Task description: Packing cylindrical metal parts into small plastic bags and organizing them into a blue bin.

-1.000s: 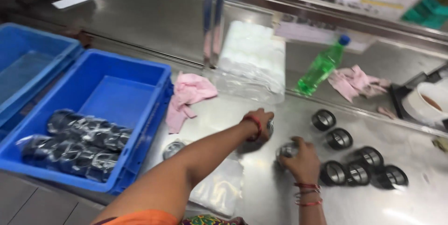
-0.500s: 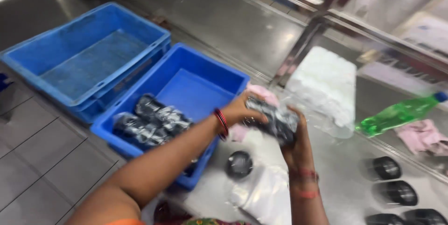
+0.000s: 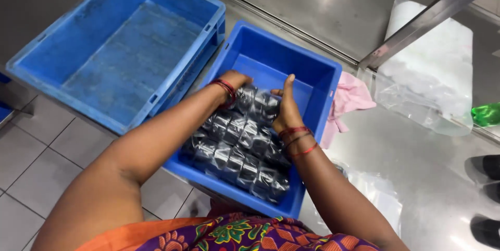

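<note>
Steel tabletop [image 3: 406,141] is being shown on the right, with grey floor tiles [image 3: 36,157] lying below on the left. A blue crate [image 3: 317,74] is being stood at the tabletop's edge, and a second, empty crate [image 3: 120,58] is being kept just beside it on the left. Rows of dark round parts, each row wrapped in clear plastic, are being stacked inside the nearer crate.

A wrapped pack [image 3: 258,104] is being pressed down onto the rows [image 3: 234,152] already lying there. The left hand [image 3: 234,82] is being curled over the pack's far-left end, fingers closed around it. The right hand [image 3: 286,108] is being held flatter against the pack's right side, fingers mostly straight and thumb raised, so it is steadying rather than gripping.

A pink cloth [image 3: 349,102] is being left draped just outside the crate's right wall, and a clear bag of white material [image 3: 432,74] is being kept further right.

Slipping seems the main risk: the smooth wrap is being held firmly by one hand only, so the pack could roll off the uneven rows beneath. The stack is also being built toward the near wall, where packs could slide over the rim. The crate appears to be overhanging the tabletop edge, so hard pressing could tip it.
</note>
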